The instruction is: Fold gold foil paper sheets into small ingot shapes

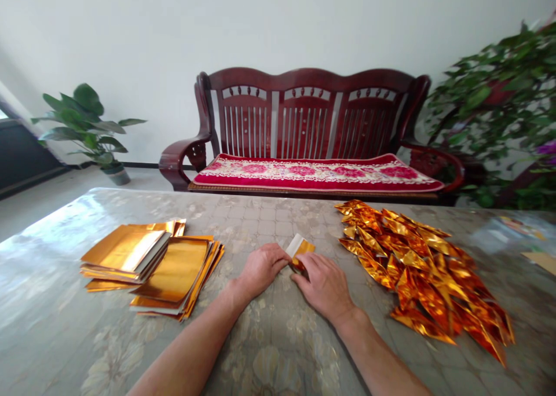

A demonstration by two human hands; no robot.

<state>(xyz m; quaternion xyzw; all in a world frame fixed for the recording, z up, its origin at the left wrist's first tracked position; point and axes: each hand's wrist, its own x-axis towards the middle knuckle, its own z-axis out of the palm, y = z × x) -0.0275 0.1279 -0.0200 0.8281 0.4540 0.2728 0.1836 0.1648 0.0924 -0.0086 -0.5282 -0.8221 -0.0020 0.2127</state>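
Note:
Between my two hands, at the middle of the table, is a small sheet of gold foil paper (307, 247), partly folded, with a pale grey strip along its upper left. My left hand (264, 268) pinches its left end between thumb and fingers. On its right side, my right hand (322, 281) closes its fingers over the paper and hides much of it. To the left lie stacks of flat gold foil paper (177, 268). A heap of folded gold foil pieces (428, 280) with pointed ends spreads to the right.
A patterned cover lies over the table (278, 355). Clear plastic packaging (516, 234) rests at the right edge. Beyond the far edge stands a dark red wooden bench (304, 118) with a floral cushion (321, 171). Potted plants (89, 124) flank it.

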